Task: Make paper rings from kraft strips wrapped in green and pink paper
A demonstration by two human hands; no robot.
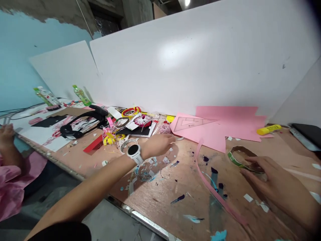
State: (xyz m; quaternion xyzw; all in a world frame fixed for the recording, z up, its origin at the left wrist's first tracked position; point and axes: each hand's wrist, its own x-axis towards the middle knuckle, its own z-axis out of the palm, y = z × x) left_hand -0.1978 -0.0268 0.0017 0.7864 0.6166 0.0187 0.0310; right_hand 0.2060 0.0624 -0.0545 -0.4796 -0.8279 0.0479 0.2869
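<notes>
My left hand (159, 145), with a white watch (134, 154) on its wrist, hovers over the table's middle. Its fingers stretch forward beside a red-and-white yarn ball (165, 128), nothing visible in them. On the right, my right hand (274, 179) pinches the near rim of a brown cardboard tape ring (237, 160) with a green label. The thumb is outside the rim and a finger reaches over it. Between the hands a long pink paper strip (210, 187) curves towards the front edge. Pink paper sheets (215, 139) lie behind, bearing a clear set square (192, 123).
Left of centre is a pile of yarn and paper rings (117, 129), with a black headset (82, 122) beyond. A yellow tube (269, 129) and a dark device (307, 132) lie at right. Another person's hand (6, 135) shows far left. A white board (180, 63) closes the back.
</notes>
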